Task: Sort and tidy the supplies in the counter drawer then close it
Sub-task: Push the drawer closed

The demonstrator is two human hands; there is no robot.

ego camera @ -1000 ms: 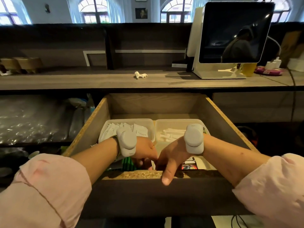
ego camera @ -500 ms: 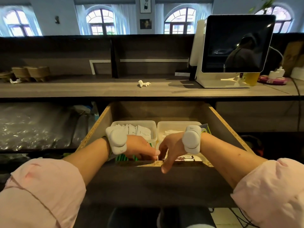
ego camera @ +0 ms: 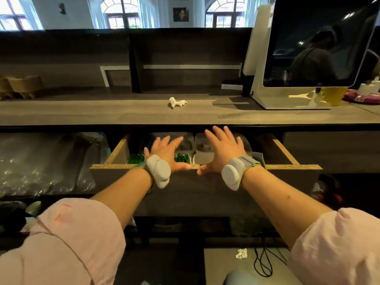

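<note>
The wooden counter drawer (ego camera: 292, 167) is pushed most of the way in under the counter, with only a short part still out. Inside it I see green items (ego camera: 181, 157) and two white trays (ego camera: 202, 158), mostly in shadow. My left hand (ego camera: 167, 153) and my right hand (ego camera: 221, 150) are flat against the top of the drawer front, fingers spread, thumbs almost meeting at the middle. Neither hand holds anything. Grey bands sit on both wrists.
The counter top (ego camera: 102, 114) carries a crumpled white paper (ego camera: 177, 102) and a screen terminal (ego camera: 314, 52) at the right. Clear plastic bags (ego camera: 41, 161) fill the shelf left of the drawer. Cables (ego camera: 263, 262) and a paper scrap (ego camera: 241, 253) lie on the floor.
The drawer has slid far in under the counter. Both hands left the drawer's inside, opened flat and now press on its front edge. The view moved closer.
</note>
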